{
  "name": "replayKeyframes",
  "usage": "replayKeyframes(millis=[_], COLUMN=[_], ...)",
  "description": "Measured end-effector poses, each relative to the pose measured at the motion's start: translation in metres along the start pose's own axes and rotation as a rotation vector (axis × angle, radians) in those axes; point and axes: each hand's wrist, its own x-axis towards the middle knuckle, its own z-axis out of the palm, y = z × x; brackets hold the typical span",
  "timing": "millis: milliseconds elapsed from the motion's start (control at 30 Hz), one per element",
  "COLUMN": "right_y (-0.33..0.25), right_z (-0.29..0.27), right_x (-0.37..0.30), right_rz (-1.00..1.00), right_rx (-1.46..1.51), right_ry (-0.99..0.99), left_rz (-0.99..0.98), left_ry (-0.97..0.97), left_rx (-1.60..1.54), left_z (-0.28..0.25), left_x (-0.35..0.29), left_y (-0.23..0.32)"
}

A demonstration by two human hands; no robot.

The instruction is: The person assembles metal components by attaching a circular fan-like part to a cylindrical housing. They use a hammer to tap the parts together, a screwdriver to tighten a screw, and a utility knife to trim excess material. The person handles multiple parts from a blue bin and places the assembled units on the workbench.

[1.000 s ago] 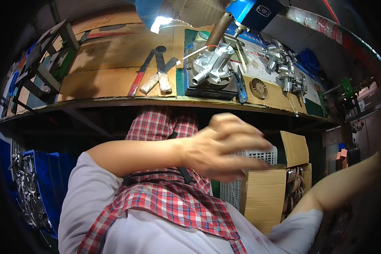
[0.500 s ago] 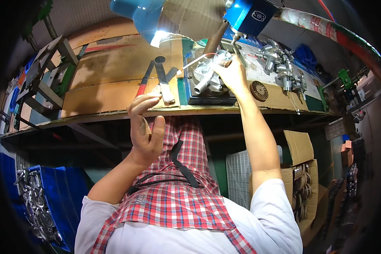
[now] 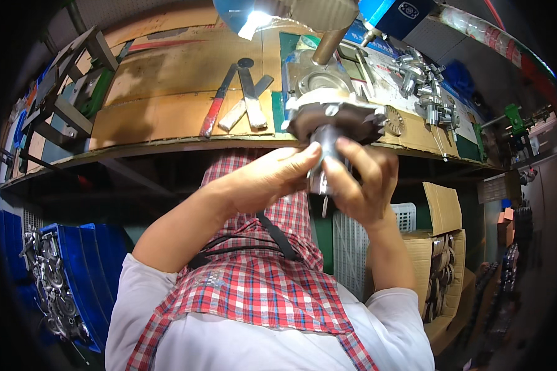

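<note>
Just in front of the bench edge, both hands grip a metal housing (image 3: 340, 120), a round dark flange with bright lugs round its rim. A silvery tube points down from it toward me. My left hand (image 3: 284, 170) is closed with its thumb and fingers against the tube's left side. From the right, my right hand (image 3: 365, 179) wraps its fingers round the same tube. The housing is somewhat smeared by motion, and the fingers cover part of the tube. Beyond it on the bench stands a metal fixture (image 3: 319, 69) with a round seat, under a brown rod (image 3: 329, 47).
Crossed files (image 3: 249, 93) lie on cardboard left of the fixture. At right are a finned disc (image 3: 393, 122) and several silvery castings (image 3: 430, 99). A bright lamp (image 3: 254, 25) hangs overhead. Below stand a blue bin (image 3: 96, 278) of metal parts and a carton (image 3: 418, 260) holding round parts.
My right hand has brought the housing off the fixture toward me, turning it flange away. My left hand, open and apart before, has moved right and closed on it. The view has shifted slightly.
</note>
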Motion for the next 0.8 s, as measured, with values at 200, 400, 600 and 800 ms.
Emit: replayKeyframes(millis=[200, 400, 600, 800], right_y=[-0.033, -0.056, -0.083, -0.102], right_z=[0.003, -0.009, -0.009, -0.001], right_x=[-0.049, -0.072, -0.103, -0.119], right_rz=[0.178, 0.666, 1.393, 1.933], right_rx=[-0.034, 0.363, 1.029, 1.599], right_ry=[-0.147, -0.222, -0.588, -0.476], left_rz=[0.126, 0.246, 0.170, 0.061], left_ry=[0.136, 0.322, 0.408, 0.490], left_rx=[-0.173, -0.014, 0.041, 0.064], left_z=[-0.005, -0.018, -0.021, -0.015], left_x=[0.014, 0.018, 0.017, 0.016], left_y=[-0.041, -0.073, -0.092, -0.106])
